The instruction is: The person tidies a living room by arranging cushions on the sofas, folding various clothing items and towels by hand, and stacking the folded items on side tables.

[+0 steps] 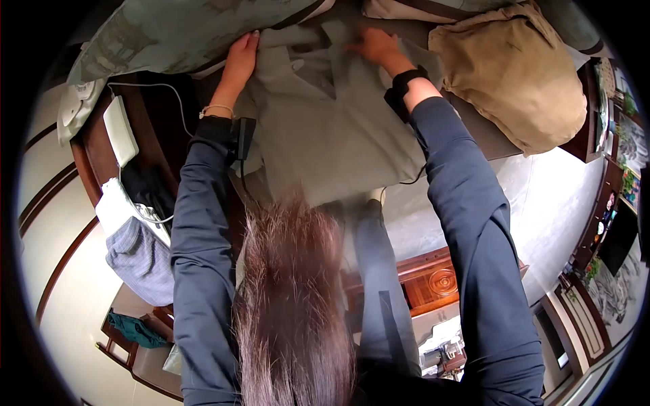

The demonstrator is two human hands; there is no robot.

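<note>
A grey-beige collared shirt [318,135] lies spread on the brown seat in front of me, its collar at the far end. My left hand [242,62] is at the shirt's upper left edge, fingers closed on the cloth. On the other side my right hand [376,50] is slightly blurred, thumb and fingers apart, over the cloth beside the collar. A black strap with a small device [401,91] circles my right wrist. Another black device [244,137] sits by my left wrist, its cable running down past the shirt.
A tan bundled cushion [511,78] lies to the right, and a patterned green cushion [183,34] leans behind my left hand. At left, a white power bank [120,132] with a cable rests on dark wood near a grey-blue cloth [140,260]. Long hair [291,298] hangs into the lower middle.
</note>
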